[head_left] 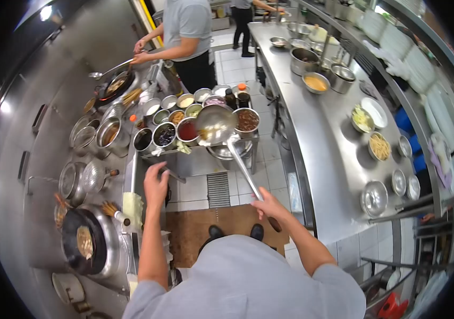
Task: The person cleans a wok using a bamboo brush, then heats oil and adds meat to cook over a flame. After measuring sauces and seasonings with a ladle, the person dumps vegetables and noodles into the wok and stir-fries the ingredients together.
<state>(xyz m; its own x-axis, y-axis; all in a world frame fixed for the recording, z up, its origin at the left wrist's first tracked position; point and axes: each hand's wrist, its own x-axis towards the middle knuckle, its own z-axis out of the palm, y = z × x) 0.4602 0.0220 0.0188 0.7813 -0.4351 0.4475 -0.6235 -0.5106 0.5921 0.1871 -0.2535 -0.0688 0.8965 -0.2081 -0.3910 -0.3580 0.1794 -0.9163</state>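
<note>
My right hand (270, 206) is wrapped round the long handle of a large metal ladle (216, 123). The ladle's wide bowl hangs over the near right part of a group of seasoning tins, beside a tin of brown chunky sauce (247, 120) and a tin of red sauce (187, 129). Some wet residue shows inside the bowl. My left hand (156, 184) holds nothing; its fingers are apart and slightly curled, near the stove's edge. To its lower left, a black wok (73, 239) sits on the burner with pale food (84, 242) in it.
At the far stove a co-worker (187, 42) holds a ladle over another wok (115, 86). On the right runs a steel counter (322, 143) with bowls of cut food and a bowl of orange liquid (315, 83). Strainers (95, 177) and pots line the left wall.
</note>
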